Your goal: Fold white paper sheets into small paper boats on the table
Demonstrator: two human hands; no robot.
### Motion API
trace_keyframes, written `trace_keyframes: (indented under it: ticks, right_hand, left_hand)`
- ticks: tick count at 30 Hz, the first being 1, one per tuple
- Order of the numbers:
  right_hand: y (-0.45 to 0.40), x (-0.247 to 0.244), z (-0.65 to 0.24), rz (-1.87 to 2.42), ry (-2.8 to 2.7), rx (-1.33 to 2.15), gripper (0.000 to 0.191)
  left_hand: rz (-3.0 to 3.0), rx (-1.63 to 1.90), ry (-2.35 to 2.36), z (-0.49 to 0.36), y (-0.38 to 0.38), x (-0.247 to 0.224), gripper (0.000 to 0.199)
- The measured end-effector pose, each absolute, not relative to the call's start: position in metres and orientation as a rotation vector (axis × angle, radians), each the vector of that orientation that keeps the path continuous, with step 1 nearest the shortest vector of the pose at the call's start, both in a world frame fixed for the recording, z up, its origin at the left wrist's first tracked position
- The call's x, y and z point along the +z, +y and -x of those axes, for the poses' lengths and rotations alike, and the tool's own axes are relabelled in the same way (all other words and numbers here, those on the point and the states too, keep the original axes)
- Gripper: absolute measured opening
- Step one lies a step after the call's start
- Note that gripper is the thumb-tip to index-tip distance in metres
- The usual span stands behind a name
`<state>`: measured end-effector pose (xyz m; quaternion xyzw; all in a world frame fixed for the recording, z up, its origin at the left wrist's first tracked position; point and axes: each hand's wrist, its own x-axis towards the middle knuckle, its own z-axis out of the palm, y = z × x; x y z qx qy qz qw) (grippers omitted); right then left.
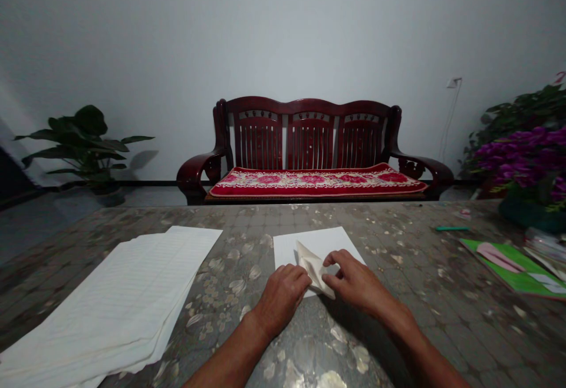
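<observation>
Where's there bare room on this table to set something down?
Between the paper stack and the left hand, and between the right hand and the green sheet. It's crowded around the folded paper and at far right, near the purple flowers.

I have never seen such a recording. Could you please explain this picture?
There is no machine: these are a person's two bare hands, seen from a camera worn on the head, looking forward and down. The left hand holds a cream-coloured, pointed, folded paper piece; the right hand curls at its right side, with its grip unclear. Beneath the piece lies a white rectangular paper sheet. On the grey-brown, flower-patterned table also lie lined white paper sheets at left and a thin green stick at right.
</observation>
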<state>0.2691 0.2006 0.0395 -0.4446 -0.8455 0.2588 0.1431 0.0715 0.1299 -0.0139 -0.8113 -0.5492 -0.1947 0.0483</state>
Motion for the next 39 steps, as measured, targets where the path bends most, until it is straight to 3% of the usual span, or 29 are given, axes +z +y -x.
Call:
trace_keyframes:
  ticks: [8,19,29,39]
  right_hand:
    - [0.173,0.032,-0.270,1.367,-2.523,0.601,0.031]
    - [0.182,0.017,-0.271,1.338,-2.416,0.431,0.013]
    - [0.254,0.010,-0.351,1.708,-1.994,0.029,0.017]
    - [0.265,-0.002,-0.379,1.881,-1.821,-0.011,0.012]
  left_hand:
    - [2.450,-0.756,-1.631,-0.071,0.132,-0.020,0.016]
    - [2.131,-1.204,-1.587,-0.052,0.126,-0.013,0.027]
    - [2.089,-1.163,-1.617,-0.043,0.130,-0.025,0.026]
    - [2.128,-1.093,-1.633,-0.037,0.134,-0.038,0.025]
